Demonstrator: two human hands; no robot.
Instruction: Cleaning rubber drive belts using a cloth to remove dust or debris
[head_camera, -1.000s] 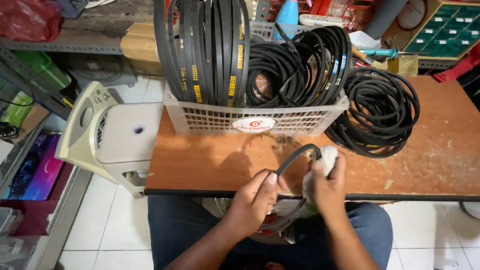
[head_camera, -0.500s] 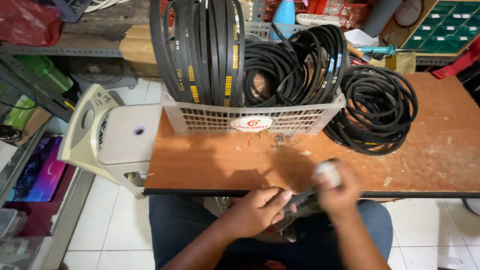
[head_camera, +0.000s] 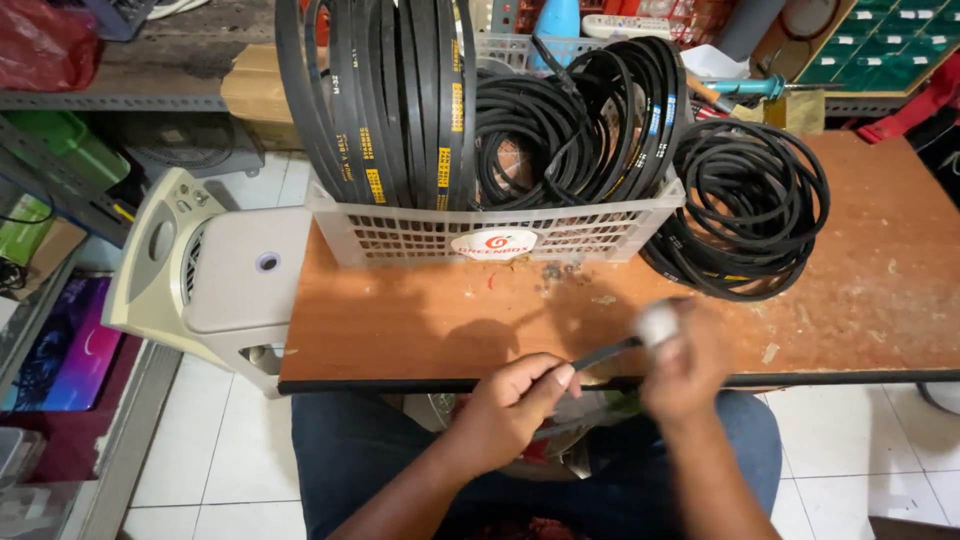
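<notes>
My left hand pinches a thin black rubber belt at the near edge of a wooden table. My right hand, blurred by motion, is closed on a small white cloth or pad pressed against the same belt. The belt runs between the two hands and drops below the table edge over my lap. Behind the hands stands a grey plastic basket packed with upright black belts.
A flat coil of black belts lies on the table right of the basket. A beige appliance stands on the tiled floor at the left. Metal shelving with green and red items runs along the left and back.
The belt loop held up over the table has been pulled down to the table edge. My right hand with the white cloth has slid along the belt to the right, and both hands sit lower.
</notes>
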